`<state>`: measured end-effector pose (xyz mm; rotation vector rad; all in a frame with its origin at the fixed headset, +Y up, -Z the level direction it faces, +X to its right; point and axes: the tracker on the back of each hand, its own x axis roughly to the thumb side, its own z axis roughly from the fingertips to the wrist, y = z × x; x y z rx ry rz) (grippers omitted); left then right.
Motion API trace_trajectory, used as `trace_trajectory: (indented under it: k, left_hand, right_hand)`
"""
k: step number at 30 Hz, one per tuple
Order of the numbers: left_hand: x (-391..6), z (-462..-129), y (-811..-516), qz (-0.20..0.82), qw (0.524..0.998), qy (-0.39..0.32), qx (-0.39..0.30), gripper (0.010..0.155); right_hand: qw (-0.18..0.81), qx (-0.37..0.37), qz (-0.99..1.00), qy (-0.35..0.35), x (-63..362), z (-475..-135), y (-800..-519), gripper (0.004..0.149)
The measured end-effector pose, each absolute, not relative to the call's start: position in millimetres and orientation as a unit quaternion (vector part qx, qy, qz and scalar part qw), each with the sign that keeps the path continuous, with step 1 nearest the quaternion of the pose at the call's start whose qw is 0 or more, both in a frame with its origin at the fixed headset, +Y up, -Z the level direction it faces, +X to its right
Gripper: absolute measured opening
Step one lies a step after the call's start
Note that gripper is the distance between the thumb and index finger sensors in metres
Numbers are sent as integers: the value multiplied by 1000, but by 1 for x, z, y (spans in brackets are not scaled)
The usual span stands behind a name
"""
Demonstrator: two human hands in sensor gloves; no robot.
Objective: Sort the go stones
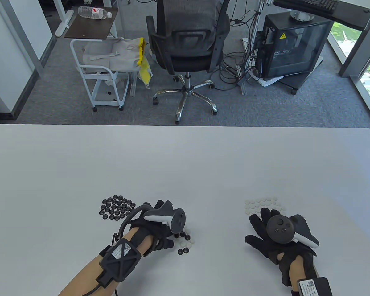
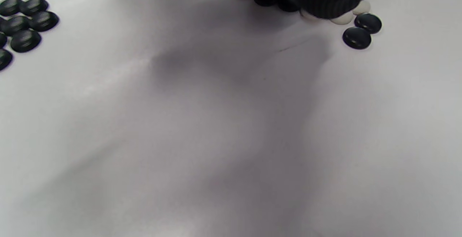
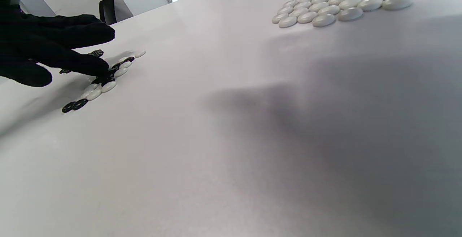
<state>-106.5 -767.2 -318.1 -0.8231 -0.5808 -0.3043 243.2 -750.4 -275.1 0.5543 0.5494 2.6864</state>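
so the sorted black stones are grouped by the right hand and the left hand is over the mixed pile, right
Not quite. The table view shows the cluster of round black go stones beside the gloved left hand; the gloved right hand has the white ones. The left hand is indeed over the mixed black-and-white pile.

The smooth white desk (image 1: 185, 160) is showing a faint satin sheen. The round black stones (image 2: 25, 24) are gleaming glossy, catching soft highlights, and the round white stones (image 3: 346, 2) are looking polished and glassy. Matt black knitted cloth is covering the left hand (image 1: 160, 228) and the right hand (image 1: 271, 240). The two-tone tracker (image 1: 169, 217) strapped on the left hand is looking like smooth hard plastic.
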Motion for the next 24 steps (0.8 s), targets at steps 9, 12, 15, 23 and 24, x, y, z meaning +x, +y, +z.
trace_trajectory:
  k: [9, 12, 15, 23, 24]
  left_hand:
    - [-191, -308, -766, -105, 884, -203, -408, 64]
    - [-229, -303, -768, -83, 893, -160, -413, 63]
    - [-259, -300, -770, -66, 895, -122, -425, 64]
    - [-288, -309, -775, -63, 900, -69, -426, 67]
    - [-289, -311, -775, -60, 901, -66, -425, 67]
  right_hand:
    - [173, 195, 946, 192, 244, -275, -750, 80]
    - [173, 196, 946, 193, 244, -275, -751, 80]
    - [171, 195, 946, 196, 244, -275, -752, 80]
    - [169, 193, 946, 199, 243, -275, -752, 80]
    - [169, 193, 946, 199, 243, -275, -752, 80]
